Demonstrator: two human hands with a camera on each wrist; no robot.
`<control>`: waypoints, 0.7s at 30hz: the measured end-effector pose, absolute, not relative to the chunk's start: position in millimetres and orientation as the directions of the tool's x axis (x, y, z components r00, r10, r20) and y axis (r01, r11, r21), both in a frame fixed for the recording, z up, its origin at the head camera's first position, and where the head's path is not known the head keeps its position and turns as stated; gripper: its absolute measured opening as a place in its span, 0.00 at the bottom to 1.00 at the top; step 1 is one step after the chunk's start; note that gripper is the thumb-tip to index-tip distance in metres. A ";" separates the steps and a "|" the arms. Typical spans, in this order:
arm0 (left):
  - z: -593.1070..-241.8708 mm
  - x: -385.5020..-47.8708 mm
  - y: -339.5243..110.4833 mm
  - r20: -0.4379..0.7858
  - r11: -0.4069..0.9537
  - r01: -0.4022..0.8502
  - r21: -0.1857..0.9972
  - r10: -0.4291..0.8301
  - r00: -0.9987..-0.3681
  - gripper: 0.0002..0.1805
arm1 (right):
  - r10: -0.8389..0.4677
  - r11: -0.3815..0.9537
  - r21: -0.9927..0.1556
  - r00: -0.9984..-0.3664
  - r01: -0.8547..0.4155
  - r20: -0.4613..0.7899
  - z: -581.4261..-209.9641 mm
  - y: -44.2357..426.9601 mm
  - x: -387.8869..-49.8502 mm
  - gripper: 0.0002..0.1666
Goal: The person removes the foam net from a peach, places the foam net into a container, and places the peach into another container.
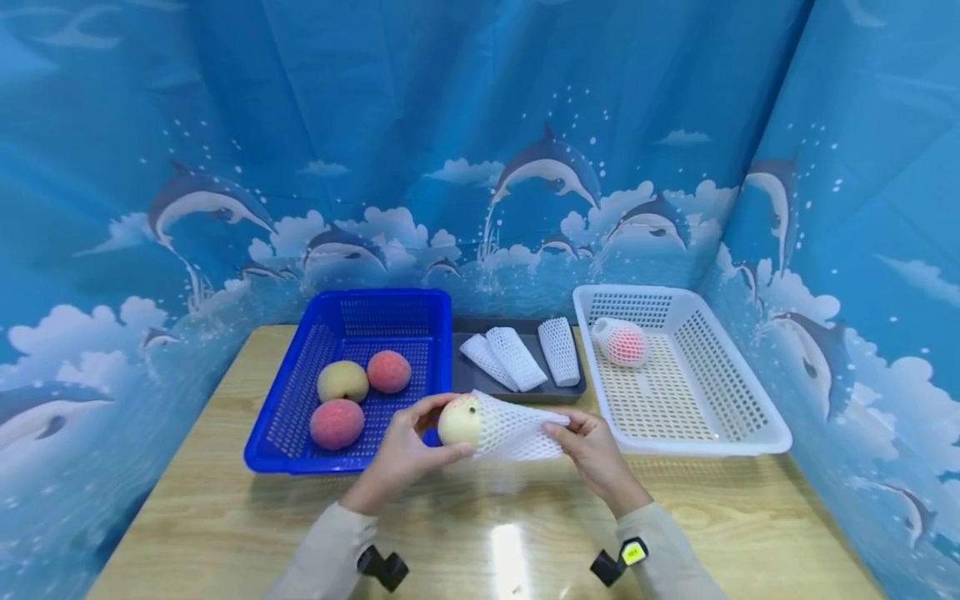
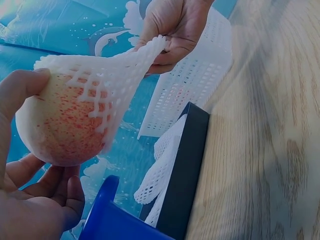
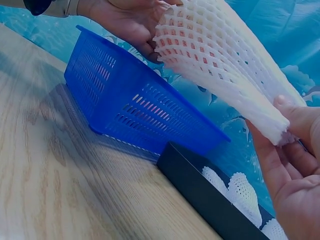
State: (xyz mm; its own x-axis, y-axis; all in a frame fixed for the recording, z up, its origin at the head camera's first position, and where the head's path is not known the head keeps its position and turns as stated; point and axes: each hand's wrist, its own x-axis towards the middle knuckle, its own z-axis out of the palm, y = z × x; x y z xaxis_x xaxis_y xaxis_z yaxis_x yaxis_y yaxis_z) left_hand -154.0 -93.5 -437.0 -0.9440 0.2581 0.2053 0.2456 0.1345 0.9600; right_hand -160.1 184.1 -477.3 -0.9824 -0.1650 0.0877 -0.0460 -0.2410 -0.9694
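One peach partly inside foam net, left fingers curled round it, right fingers pinching net's end

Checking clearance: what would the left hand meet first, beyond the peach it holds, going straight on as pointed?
Likely the dark tray with white net sleeves; the left hand may pass above, height being unclear.

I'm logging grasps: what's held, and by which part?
Left grip holds a round yellow and red peach around its bare end; right grip pinches the white foam net sleeve, partly covering it, by its narrow end.
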 end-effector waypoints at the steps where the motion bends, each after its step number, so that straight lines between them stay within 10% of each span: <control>1: -437.0 -154.1 -94.4 0.207 0.138 0.247 0.959 0.256 -0.944 0.35 | -0.163 -0.240 -0.970 -0.983 -0.045 0.086 -477.6 184.2 -160.3 0.20; 21: -438.0 -156.8 -110.6 0.230 0.132 0.259 0.957 0.205 -0.952 0.35 | -0.097 -0.225 -0.974 -0.994 -0.033 0.056 -481.6 185.6 -162.0 0.21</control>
